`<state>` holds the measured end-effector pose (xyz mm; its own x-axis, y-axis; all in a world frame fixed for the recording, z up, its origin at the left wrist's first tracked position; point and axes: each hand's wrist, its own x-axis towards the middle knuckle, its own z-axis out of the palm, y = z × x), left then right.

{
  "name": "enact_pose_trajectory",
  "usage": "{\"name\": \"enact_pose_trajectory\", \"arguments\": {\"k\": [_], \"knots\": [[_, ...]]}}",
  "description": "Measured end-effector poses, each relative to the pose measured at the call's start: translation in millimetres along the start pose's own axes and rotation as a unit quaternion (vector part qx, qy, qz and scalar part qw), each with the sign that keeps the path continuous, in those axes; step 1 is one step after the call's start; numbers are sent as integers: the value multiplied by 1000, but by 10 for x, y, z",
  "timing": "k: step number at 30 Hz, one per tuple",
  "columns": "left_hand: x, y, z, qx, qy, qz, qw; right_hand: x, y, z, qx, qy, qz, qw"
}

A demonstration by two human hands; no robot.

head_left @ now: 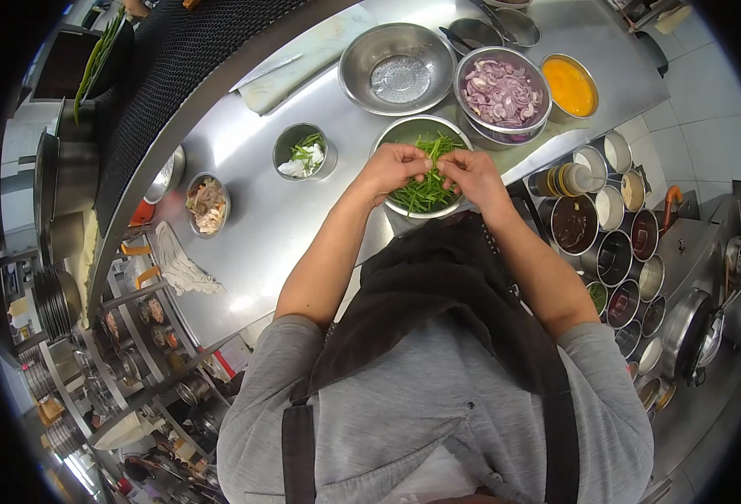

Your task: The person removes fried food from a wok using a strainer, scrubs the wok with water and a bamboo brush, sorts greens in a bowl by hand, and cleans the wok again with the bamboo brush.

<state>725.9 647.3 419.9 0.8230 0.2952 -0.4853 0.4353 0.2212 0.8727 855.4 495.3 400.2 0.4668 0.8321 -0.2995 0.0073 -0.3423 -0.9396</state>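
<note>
So you've got two hands in play, both over one steel bowl of cut green stems right in front of you on the bench. Your left hand has its grip pinched on some of those stems, and your right hand is pinching the same little bunch just beside it. Can't count the stems in there, fingers are in the way.

Around that bowl: one basin of sliced purple onions stacked on another bowl, one bowl of orange-yellow stuff beside it, and one wide basin past your hands. Off to your left, one small pot with greens and something white, then one bowl of pale chopped food further out. There's also one crumpled cloth near the edge, plus one knife by one board. Over on your right, more than ten pots, too crowded for an exact count.
</note>
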Motion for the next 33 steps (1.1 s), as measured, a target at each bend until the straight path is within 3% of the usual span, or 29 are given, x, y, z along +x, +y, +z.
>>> {"name": "enact_pose_trajectory", "arguments": {"k": [6, 11, 15, 21, 23, 26, 33], "knots": [[-25, 2, -32, -25, 34, -1, 999, -44, -31, -12, 99, 6, 23, 995], [48, -185, -161, 214, 85, 71, 971, -78, -92, -36, 138, 9, 48, 989], [-6, -136, -172, 170, 89, 94, 977, -78, -113, -43, 145, 6, 55, 988], [-2, -57, -246, 128, 76, 5, 989, -87, -123, -53, 132, -5, 55, 990], [24, -150, -232, 146, 96, 93, 980, -100, -149, -50, 133, -10, 55, 989], [-105, 30, -80, 106, 51, 136, 984, -112, -162, -26, 135, -26, 48, 989], [-148, 147, -28, 178, 25, 124, 976, -134, -251, 9, 71, -56, 37, 995]]}}
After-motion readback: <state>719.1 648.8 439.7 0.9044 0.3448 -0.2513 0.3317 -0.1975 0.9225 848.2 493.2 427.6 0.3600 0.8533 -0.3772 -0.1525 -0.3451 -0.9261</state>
